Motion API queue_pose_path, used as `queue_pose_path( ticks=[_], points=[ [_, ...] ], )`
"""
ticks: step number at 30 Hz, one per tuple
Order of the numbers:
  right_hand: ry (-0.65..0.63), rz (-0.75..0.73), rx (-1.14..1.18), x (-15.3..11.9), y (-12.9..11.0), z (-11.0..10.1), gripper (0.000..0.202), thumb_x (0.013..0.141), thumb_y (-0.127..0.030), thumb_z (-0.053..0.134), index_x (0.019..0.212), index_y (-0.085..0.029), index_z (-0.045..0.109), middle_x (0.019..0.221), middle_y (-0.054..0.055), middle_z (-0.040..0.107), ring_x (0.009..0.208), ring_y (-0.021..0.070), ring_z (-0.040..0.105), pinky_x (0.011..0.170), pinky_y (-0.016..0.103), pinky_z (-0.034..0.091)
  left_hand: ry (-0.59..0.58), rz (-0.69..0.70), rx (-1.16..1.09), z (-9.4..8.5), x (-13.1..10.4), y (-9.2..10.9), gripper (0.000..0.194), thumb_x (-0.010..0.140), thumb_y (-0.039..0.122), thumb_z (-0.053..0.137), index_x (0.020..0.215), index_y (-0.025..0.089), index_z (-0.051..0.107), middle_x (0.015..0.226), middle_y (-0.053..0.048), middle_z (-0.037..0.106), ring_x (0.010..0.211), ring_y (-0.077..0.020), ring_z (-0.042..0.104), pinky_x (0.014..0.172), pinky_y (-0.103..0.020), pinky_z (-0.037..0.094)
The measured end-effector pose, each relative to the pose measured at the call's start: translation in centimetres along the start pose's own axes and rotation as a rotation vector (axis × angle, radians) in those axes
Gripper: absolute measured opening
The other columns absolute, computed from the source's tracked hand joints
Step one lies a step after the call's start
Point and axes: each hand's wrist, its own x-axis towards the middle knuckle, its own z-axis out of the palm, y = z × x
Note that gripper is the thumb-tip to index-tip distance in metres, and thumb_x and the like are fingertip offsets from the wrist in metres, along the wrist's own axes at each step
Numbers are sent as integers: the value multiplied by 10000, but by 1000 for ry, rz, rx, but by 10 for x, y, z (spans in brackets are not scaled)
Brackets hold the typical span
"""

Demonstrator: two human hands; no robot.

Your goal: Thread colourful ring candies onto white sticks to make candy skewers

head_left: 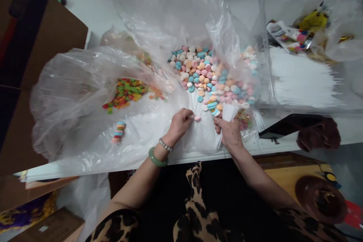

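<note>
My left hand, with a bead bracelet and a green bangle, is closed in a pinch. A pink candy is at its fingertips, with a small whitish bit between them. My right hand is closed around a bundle of thin white strips. By its thumb is a row of blue, yellow and orange candies; whether the hand grips them is unclear. Behind both hands a heap of pastel candies spills from a clear plastic bag. A stacked row of coloured candies lies at the left.
Small red, green and orange candies lie in another clear bag. At right, a clear tray holds white strips and wrappers. A dark flat device and maroon cloth sit near the table edge. Cardboard boxes flank the left.
</note>
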Motion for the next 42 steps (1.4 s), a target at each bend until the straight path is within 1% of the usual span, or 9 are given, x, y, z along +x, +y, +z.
queue_pose_path(
  ticks=[3,6,11,17,23,30,36,39,42],
  points=[
    [10,-18,2,-3,-2,-2,158,567,-234,689,659,-154,588,468,-54,518,330,61,397,313,198,272,112,-87,-85,3,-4,11,117,828,213,556,931,199,612,778,9,576,714,-126,528,700,-251,417],
    [9,-26,7,-4,-2,-2,146,572,-225,687,652,-151,590,473,-48,526,332,62,401,312,199,279,70,-71,-150,9,-6,20,168,896,274,492,1023,215,584,814,2,599,726,-128,548,708,-249,426],
    [-12,-24,-3,-2,2,1,146,579,-226,693,654,-149,594,481,-49,531,330,60,399,311,199,274,-66,85,241,28,-6,17,153,907,190,447,832,192,581,842,-29,555,745,-144,519,691,-260,415],
    [-17,-14,18,1,0,1,132,586,-221,690,658,-153,602,486,-59,521,343,52,396,326,196,278,-103,356,553,36,-26,12,283,961,157,349,1206,161,491,1161,-113,567,947,-200,528,840,-337,462],
    [-57,-51,0,0,1,0,113,609,-209,680,628,-169,576,481,-61,512,348,52,395,328,193,285,-203,338,745,37,-30,24,265,930,98,370,1142,162,515,1006,-103,575,900,-225,533,780,-367,474],
    [-91,-35,-30,-6,2,-7,142,599,-224,694,661,-154,587,461,-64,503,327,61,406,317,193,279,-304,447,546,16,-31,25,260,958,138,365,1176,163,505,1116,-88,562,949,-190,502,857,-325,449],
    [-93,-26,-64,-14,2,-2,152,591,-227,690,675,-155,586,471,-70,506,328,51,396,317,185,276,-180,355,408,15,-29,9,216,968,219,378,919,177,584,896,-59,601,846,-183,510,788,-315,444],
    [-90,-26,-63,-18,-1,-2,159,583,-229,689,673,-155,582,468,-70,502,328,52,395,317,185,271,-204,406,475,19,-37,6,282,967,176,342,1131,157,570,1129,-119,626,983,-211,535,873,-360,426],
    [-87,-46,-77,-20,-4,-4,160,586,-231,689,645,-161,557,469,-65,504,331,53,400,321,186,278,-183,447,540,18,-48,7,439,952,105,283,1372,126,412,1387,-191,492,1204,-245,474,975,-408,376]
  ],
)
